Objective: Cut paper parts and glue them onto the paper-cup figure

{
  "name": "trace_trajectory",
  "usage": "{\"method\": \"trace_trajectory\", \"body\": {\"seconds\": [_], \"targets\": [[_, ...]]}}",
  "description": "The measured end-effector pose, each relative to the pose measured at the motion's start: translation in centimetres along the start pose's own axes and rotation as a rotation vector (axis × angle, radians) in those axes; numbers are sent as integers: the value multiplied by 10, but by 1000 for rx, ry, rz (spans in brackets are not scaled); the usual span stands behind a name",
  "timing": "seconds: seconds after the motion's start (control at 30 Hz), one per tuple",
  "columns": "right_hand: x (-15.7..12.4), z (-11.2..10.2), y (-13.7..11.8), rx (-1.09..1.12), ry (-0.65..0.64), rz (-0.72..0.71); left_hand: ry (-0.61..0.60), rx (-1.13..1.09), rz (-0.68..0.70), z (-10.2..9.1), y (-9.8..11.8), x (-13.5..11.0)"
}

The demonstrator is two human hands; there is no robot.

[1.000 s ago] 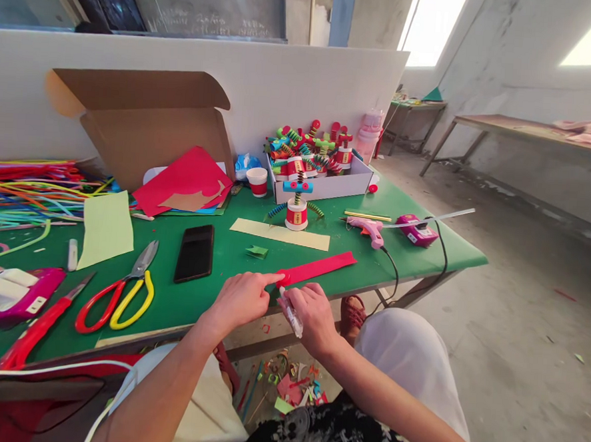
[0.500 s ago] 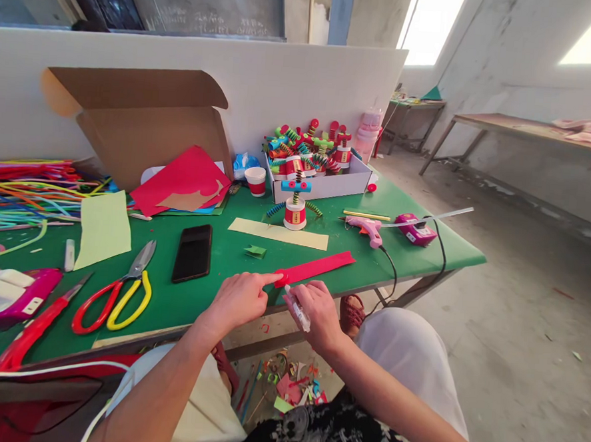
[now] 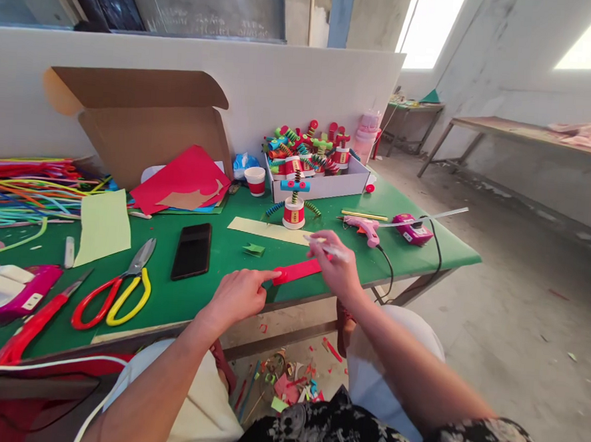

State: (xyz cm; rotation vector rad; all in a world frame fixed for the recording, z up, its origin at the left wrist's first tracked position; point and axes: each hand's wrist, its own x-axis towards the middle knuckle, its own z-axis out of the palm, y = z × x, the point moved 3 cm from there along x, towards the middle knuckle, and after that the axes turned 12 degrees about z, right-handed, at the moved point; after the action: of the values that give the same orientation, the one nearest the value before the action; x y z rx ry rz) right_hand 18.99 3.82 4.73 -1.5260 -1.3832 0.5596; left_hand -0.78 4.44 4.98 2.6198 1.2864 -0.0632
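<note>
My left hand point(image 3: 241, 296) stretches its index finger onto a small red disc point(image 3: 281, 276). Under that fingertip, the disc lies at the near end of a red paper strip point(image 3: 303, 269). My right hand point(image 3: 339, 267) is closed round a whitish, pen-like stick point(image 3: 331, 248), raised over the strip's far part and hiding it. Behind the hands lies a pale yellow paper strip point(image 3: 265, 230). Just beyond it stands a paper-cup figure point(image 3: 294, 214) with a blue tube head and coiled paper arms. A small folded green paper piece point(image 3: 253, 250) rests left of the red strip.
Left of my hands lie a phone point(image 3: 192, 251), scissors point(image 3: 140, 259) and a red-handled cutting tool point(image 3: 33, 325). A pink glue gun point(image 3: 364, 229) with its cord lies at right. Behind stand a white box point(image 3: 322, 190) of finished figures and a paper cup point(image 3: 254, 180).
My right hand has risen from the strip's near edge and moved forward and right with the pen-like stick. My left fingertip stays on the red disc.
</note>
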Motion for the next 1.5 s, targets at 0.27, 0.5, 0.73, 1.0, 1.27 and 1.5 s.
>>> {"method": "trace_trajectory", "body": {"seconds": [0.27, 0.5, 0.73, 1.0, 1.27, 1.5], "targets": [[43, -2, 16, -303, -52, -101, 327, -138, 18, 14, -1, 4], [20, 13, 10, -518, -100, -217, 466, -72, 208, 22, 8, 15], [13, 18, 10, -511, -82, -258, 500, -20, 102, 10, -5, 20], [39, -3, 19, -588, -74, -169, 396, 226, -267, 0, -72, 10], [74, -45, 27, -350, -96, 220, 380, 298, -263, 7, -70, 7], [81, -22, 37, -561, -127, 182, 403, 245, -205, 13, -56, 1]]}}
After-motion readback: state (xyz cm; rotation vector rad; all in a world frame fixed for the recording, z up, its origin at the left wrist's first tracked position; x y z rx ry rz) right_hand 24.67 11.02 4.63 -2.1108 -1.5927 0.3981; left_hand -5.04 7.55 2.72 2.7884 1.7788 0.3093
